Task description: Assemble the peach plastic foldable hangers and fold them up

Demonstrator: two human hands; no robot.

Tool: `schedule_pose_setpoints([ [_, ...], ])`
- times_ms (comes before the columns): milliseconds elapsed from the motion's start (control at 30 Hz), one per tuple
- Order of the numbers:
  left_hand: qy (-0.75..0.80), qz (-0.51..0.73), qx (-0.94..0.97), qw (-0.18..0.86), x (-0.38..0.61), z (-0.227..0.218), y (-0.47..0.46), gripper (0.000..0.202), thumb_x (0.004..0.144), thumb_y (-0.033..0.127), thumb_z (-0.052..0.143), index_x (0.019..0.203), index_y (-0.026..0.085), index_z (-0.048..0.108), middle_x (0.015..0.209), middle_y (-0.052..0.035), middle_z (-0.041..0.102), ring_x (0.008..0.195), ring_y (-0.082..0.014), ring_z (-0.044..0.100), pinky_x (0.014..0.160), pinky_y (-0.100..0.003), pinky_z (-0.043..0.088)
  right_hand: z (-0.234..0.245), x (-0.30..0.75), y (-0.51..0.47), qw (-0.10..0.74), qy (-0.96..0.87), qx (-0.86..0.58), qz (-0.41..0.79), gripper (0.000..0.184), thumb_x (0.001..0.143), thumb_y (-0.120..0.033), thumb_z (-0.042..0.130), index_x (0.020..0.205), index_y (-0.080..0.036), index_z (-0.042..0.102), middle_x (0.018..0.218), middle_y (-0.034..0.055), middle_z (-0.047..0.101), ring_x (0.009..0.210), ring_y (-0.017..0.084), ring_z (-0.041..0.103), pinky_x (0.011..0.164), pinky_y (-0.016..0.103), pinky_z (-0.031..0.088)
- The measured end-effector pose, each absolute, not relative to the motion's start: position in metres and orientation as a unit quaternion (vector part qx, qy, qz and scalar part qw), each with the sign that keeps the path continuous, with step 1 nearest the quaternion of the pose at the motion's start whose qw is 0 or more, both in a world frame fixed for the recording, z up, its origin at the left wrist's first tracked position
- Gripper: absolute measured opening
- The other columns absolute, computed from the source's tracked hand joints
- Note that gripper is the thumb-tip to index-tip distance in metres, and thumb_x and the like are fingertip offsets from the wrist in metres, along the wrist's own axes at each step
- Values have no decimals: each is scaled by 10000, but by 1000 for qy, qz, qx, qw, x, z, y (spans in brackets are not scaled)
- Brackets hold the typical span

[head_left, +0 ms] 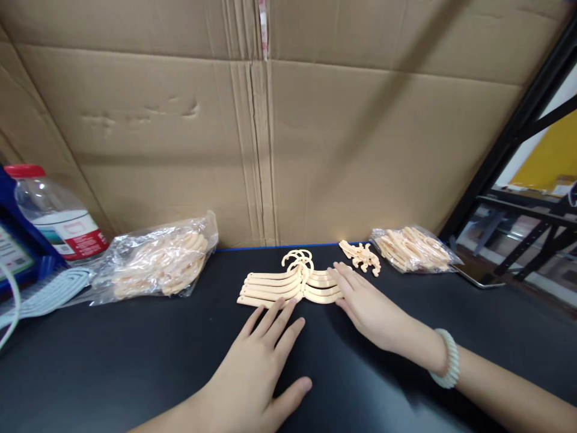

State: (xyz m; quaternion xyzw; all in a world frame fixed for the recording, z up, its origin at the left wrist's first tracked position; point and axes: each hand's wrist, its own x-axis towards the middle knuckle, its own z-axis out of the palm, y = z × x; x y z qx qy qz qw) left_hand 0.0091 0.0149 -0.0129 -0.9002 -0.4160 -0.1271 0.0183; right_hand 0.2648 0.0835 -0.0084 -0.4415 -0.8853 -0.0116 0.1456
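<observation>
The left hand point(265, 355) lies palm down with its fingers spread and its thumb out toward two o'clock, grasping nothing; its longest fingertips reach the near edge of the hangers point(270, 288). The right hand point(367, 304) comes in from four o'clock and lies over the right ends of the hangers, fingers stretched out rather than clenched, hiding those ends. A pale, ribbed bracelet point(448, 359) circles the right wrist.

The hangers sit near the middle of the view, flat on the black table point(135, 367). They are cream-coloured and overlap in a fanned stack, their arms stepped one behind another and their hooks point(300, 258) bunched together toward twelve o'clock.

Taking the hangers as the centre of the dial, a small heap of loose cream pieces point(363, 258) lies at two o'clock, just beyond the right hand. Farther out, between two and three, is a clear bag point(412, 248) packed with similar cream parts. A larger clear bag point(162, 258), also full of cream parts, lies between nine and ten. Past it in that direction stand a red-capped bottle point(63, 210) and a blue jug point(22, 234), with a pale blue slatted object point(58, 291) lying nearer. Cardboard point(171, 138) rises behind the table at twelve.
</observation>
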Motion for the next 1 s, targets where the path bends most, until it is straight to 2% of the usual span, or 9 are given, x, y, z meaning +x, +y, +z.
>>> schedule_pose_setpoints([
  [100,-420,-128,-898,4,9,-12,20,613,877,458,554,1436,256,405,1551,-119,294,1410,-351,283,1098,-561,322,-15,259,83,113,-883,-456,14,717,967,-465,372,1480,17,236,1542,247,210,1441,337,170,1163,525,246],
  [200,-424,-135,-896,-7,8,-11,26,609,863,447,574,1424,265,422,1553,-115,293,1417,-355,262,1095,-572,315,-17,258,86,101,-884,-455,25,796,952,-561,343,1492,9,213,1553,227,161,1449,329,115,1176,519,194],
  [567,-403,-107,-907,-51,4,-2,43,542,884,369,556,1404,281,432,1572,-103,245,1439,-346,189,1116,-584,258,-16,259,101,118,-884,-451,39,843,935,-617,326,1475,26,255,1539,245,166,1442,351,124,1168,545,187],
  [800,-397,-126,-908,-45,1,-8,43,546,878,370,565,1403,296,433,1577,-83,235,1436,-344,205,1117,-579,266,-20,260,104,127,-882,-452,30,810,937,-617,333,1493,-34,251,1548,210,192,1443,335,142,1173,526,195],
  [1000,-397,-120,-909,-48,3,-6,42,535,890,371,553,1404,285,432,1571,-106,245,1437,-344,194,1116,-585,255,-19,258,101,127,-881,-456,-2,822,942,-604,322,1477,16,258,1541,235,184,1445,335,128,1170,527,195],
])
